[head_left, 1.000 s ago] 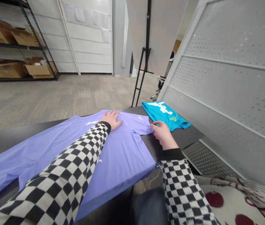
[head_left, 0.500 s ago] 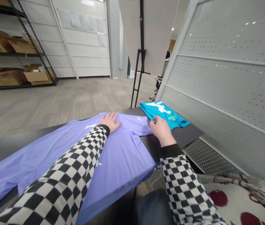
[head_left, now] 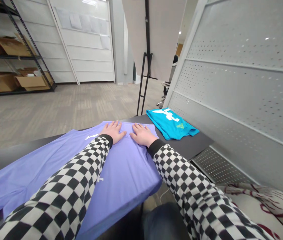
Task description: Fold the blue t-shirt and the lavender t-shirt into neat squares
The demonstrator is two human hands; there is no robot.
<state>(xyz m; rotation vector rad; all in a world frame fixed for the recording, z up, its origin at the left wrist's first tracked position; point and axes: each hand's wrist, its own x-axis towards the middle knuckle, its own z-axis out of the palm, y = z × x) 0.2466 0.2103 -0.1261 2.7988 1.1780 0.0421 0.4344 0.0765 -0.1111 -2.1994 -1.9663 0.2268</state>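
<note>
A purple shirt (head_left: 126, 166) lies spread over the dark table, its lower part draping over the near edge. My left hand (head_left: 113, 131) rests flat on its upper part, fingers apart, beside a white print. To the right, my right hand (head_left: 142, 134) also presses flat on the shirt, near the sleeve, with fingers stretched out. Neither hand grips the cloth. Beyond my right hand lies a folded blue garment (head_left: 171, 123) with white and green prints. My forearms cover parts of the purple shirt.
The dark table (head_left: 193, 145) borders a grey perforated partition (head_left: 231, 90) on the right. A black stand (head_left: 143, 83) rises behind the table. Shelving with cardboard boxes (head_left: 32, 81) stands at the far left. A patterned white-and-dark-red cloth (head_left: 263, 203) is at the lower right.
My right hand has moved left from the sleeve end, going from pinched fingers to a flat palm on the shirt. My left hand stays flat. The view has shifted slightly.
</note>
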